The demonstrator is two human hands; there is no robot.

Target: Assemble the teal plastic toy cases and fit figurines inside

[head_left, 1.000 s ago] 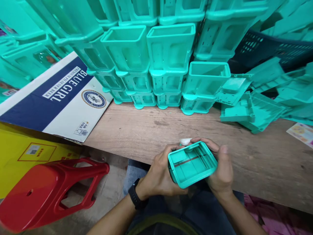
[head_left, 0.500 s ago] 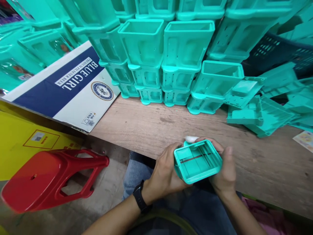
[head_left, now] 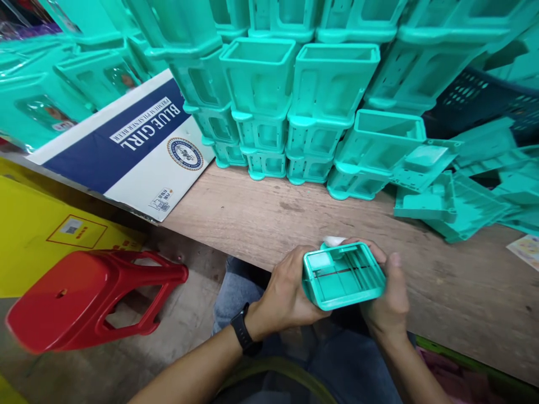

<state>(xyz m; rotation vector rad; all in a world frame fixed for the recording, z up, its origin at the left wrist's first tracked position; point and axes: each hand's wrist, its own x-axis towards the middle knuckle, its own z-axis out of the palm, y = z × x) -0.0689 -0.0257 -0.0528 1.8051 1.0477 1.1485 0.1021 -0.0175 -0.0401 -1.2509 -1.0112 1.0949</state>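
A teal plastic box (head_left: 343, 292), its open end facing me, is held between both hands above my lap, near the table's front edge. Ribs and a thin dark line show inside it. My left hand (head_left: 290, 292) wraps its left side, fingers partly hidden behind and below. My right hand (head_left: 389, 297) grips its right side, the thumb up along the edge and other fingers curled behind the far side. Something white (head_left: 334, 241) shows just beyond the box's far edge; whether it is on a fingertip I cannot tell.
Several stacks of teal boxes (head_left: 265, 78) stand along the back of the wooden table (head_left: 252, 219). Loose teal panels (head_left: 458, 207) lie at right, before a dark basket (head_left: 475, 95). A Blue Girl carton (head_left: 138, 146) is at left. A red stool (head_left: 63, 297) stands on the floor.
The whole view has shifted slightly, so the surroundings appear a little further right. Both hands keep hold of the box, which is tilted slightly differently.
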